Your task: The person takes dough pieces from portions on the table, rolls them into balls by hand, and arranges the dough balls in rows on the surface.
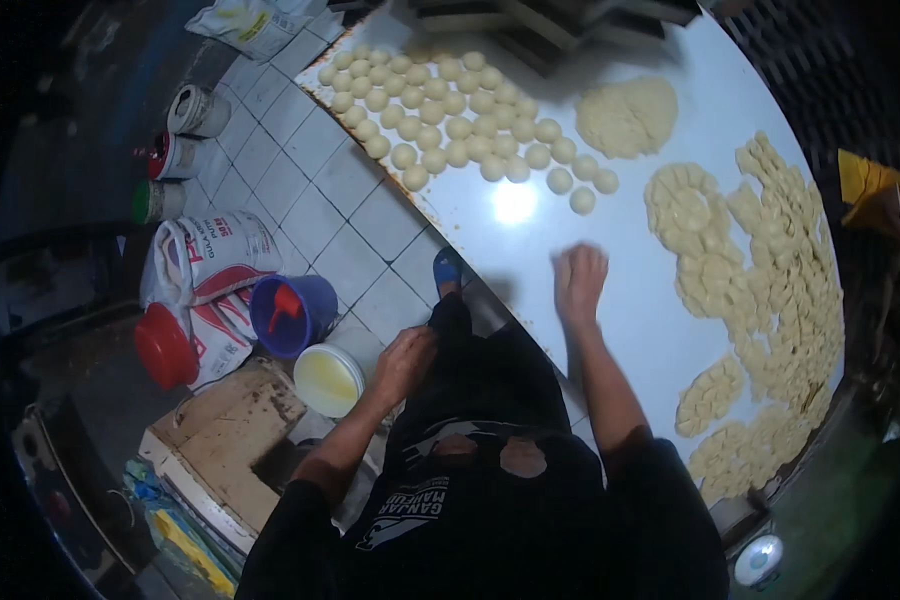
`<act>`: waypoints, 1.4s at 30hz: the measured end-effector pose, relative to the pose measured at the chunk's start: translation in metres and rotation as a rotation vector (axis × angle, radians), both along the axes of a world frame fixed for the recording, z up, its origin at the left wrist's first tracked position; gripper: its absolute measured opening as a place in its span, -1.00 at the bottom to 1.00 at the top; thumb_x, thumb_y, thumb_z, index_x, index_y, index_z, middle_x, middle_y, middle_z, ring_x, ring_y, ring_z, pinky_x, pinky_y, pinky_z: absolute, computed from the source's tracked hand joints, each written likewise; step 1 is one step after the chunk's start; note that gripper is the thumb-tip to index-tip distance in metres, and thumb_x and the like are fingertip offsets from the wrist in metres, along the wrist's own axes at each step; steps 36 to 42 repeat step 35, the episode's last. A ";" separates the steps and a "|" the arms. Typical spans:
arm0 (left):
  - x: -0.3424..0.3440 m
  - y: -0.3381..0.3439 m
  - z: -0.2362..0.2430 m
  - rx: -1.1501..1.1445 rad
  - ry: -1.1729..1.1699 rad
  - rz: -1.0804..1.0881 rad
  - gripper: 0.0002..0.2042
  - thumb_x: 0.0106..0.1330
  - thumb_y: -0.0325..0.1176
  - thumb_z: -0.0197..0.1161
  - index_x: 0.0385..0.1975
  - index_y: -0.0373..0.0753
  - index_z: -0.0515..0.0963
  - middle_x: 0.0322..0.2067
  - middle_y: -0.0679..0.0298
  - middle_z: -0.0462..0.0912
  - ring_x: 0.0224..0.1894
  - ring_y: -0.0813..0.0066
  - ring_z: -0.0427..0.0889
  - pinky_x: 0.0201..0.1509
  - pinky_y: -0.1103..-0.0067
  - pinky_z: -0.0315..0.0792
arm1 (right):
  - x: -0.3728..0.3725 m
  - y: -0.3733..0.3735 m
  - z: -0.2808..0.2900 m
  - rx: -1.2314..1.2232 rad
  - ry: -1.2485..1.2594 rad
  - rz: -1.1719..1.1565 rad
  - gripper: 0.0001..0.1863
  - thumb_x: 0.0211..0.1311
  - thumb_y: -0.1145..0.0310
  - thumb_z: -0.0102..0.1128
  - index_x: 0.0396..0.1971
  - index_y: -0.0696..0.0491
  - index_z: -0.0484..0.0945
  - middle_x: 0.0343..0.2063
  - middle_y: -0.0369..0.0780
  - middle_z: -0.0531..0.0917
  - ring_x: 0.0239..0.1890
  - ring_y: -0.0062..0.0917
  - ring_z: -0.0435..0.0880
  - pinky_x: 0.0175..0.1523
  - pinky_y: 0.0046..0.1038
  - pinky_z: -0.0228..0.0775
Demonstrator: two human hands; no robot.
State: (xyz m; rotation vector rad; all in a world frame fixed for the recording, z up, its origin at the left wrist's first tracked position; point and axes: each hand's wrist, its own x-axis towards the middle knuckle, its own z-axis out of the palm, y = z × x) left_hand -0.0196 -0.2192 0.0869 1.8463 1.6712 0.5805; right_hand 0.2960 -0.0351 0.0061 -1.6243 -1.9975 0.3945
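My right hand [581,286] hangs over the white tabletop [625,345], its fingers curled in and slightly blurred. Whatever it may hold is hidden. At my left thigh, my left hand [407,362] has its fingers bent together, with the palm side out of sight; it is beside a white bucket [328,381] with pale yellow contents. Many round dough balls [459,127] lie in loose rows on the far left of the table. To their right rests a large dough lump [627,117]. Flattened, crinkled dough pieces [770,270] overlap along the right side.
Left on the tiled floor [342,250] stand a purple bucket [292,316] with a red scoop, a red tub [166,346], white sacks [215,262] and several paint-type pails [198,111]. A worn wooden box [225,430] is nearer. Dark slatted racks [550,22] overhang the table's far end.
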 end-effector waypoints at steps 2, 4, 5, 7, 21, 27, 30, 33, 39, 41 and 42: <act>-0.015 0.009 -0.007 0.063 0.005 0.044 -0.75 0.36 -0.49 0.35 0.01 -0.30 0.63 0.00 0.07 0.69 0.07 0.03 0.71 0.14 0.25 0.63 | 0.015 -0.036 0.014 0.091 0.003 0.150 -0.74 0.27 0.47 0.38 -0.08 0.15 0.58 0.07 0.02 0.62 0.14 0.00 0.55 0.25 0.00 0.38; -0.031 0.006 -0.022 0.069 0.033 0.113 -0.74 0.40 -0.43 0.32 0.03 -0.30 0.61 0.01 0.08 0.69 0.08 0.03 0.71 0.14 0.24 0.63 | 0.037 -0.034 0.031 -0.109 -0.086 0.129 -0.58 0.32 0.47 0.35 0.16 0.13 0.54 0.21 0.08 0.58 0.26 0.05 0.55 0.35 -0.02 0.40; -0.037 0.021 -0.013 0.057 -0.014 0.091 -0.75 0.39 -0.41 0.32 0.03 -0.28 0.62 0.01 0.08 0.69 0.09 0.02 0.70 0.14 0.25 0.63 | 0.044 -0.028 0.034 -0.182 -0.116 0.070 -0.53 0.35 0.46 0.35 0.23 0.11 0.52 0.21 0.10 0.59 0.25 0.05 0.58 0.36 -0.01 0.41; -0.055 0.026 -0.035 0.021 -0.053 0.166 -0.75 0.40 -0.40 0.32 0.04 -0.24 0.61 0.03 0.09 0.67 0.11 0.01 0.68 0.14 0.26 0.62 | 0.002 0.021 0.068 -0.407 -0.106 0.029 -0.50 0.38 0.42 0.35 0.29 0.09 0.49 0.20 0.11 0.60 0.23 0.04 0.62 0.32 -0.04 0.46; -0.045 0.210 -0.041 0.227 0.169 -0.244 -0.45 0.36 -0.29 0.35 0.37 -0.18 0.49 0.43 0.12 0.46 0.53 0.15 0.34 0.58 0.03 0.13 | -0.102 -0.023 0.074 -0.438 0.244 0.202 -0.67 0.37 0.37 0.39 0.06 0.15 0.61 0.14 -0.03 0.61 0.17 -0.05 0.62 0.28 -0.19 0.48; -0.014 0.225 -0.029 0.310 0.490 -0.316 -0.57 0.47 -0.31 0.29 0.31 -0.23 0.56 0.45 0.24 0.46 0.57 0.10 0.28 0.58 -0.09 0.07 | 0.085 -0.035 0.052 -0.152 0.128 -0.330 -0.80 0.41 0.41 0.30 -0.06 0.15 0.61 -0.07 0.00 0.71 -0.10 0.00 0.72 0.04 -0.17 0.61; 0.037 0.204 -0.013 0.284 0.289 -0.269 -0.56 0.47 -0.38 0.29 0.33 -0.26 0.55 0.39 0.12 0.52 0.49 0.04 0.40 0.54 0.06 0.25 | 0.133 0.017 0.060 -0.017 0.018 -0.281 -0.71 0.48 0.38 0.22 0.11 0.13 0.56 0.11 -0.02 0.69 -0.01 0.03 0.72 -0.01 -0.06 0.63; 0.131 0.190 0.002 0.063 -0.172 -0.294 -0.61 0.48 -0.48 0.27 0.28 -0.33 0.58 0.20 -0.06 0.66 0.25 0.00 0.64 0.35 0.34 0.51 | 0.164 0.053 0.016 -0.117 -0.089 -0.330 -0.74 0.47 0.41 0.17 0.08 0.13 0.59 0.14 -0.06 0.70 0.01 -0.01 0.74 -0.03 -0.15 0.66; 0.193 0.179 0.016 -0.266 -0.318 -0.256 -0.65 0.54 -0.43 0.23 0.27 -0.34 0.59 0.10 0.07 0.71 0.11 0.24 0.71 0.24 0.39 0.56 | 0.183 0.042 -0.036 -0.084 -0.051 -0.271 -0.74 0.45 0.41 0.17 0.06 0.13 0.60 0.14 -0.07 0.70 -0.04 -0.06 0.75 -0.04 -0.19 0.66; 0.193 0.179 0.016 -0.266 -0.318 -0.256 -0.65 0.54 -0.43 0.23 0.27 -0.34 0.59 0.10 0.07 0.71 0.11 0.24 0.71 0.24 0.39 0.56 | 0.183 0.042 -0.036 -0.084 -0.051 -0.271 -0.74 0.45 0.41 0.17 0.06 0.13 0.60 0.14 -0.07 0.70 -0.04 -0.06 0.75 -0.04 -0.19 0.66; 0.193 0.179 0.016 -0.266 -0.318 -0.256 -0.65 0.54 -0.43 0.23 0.27 -0.34 0.59 0.10 0.07 0.71 0.11 0.24 0.71 0.24 0.39 0.56 | 0.183 0.042 -0.036 -0.084 -0.051 -0.271 -0.74 0.45 0.41 0.17 0.06 0.13 0.60 0.14 -0.07 0.70 -0.04 -0.06 0.75 -0.04 -0.19 0.66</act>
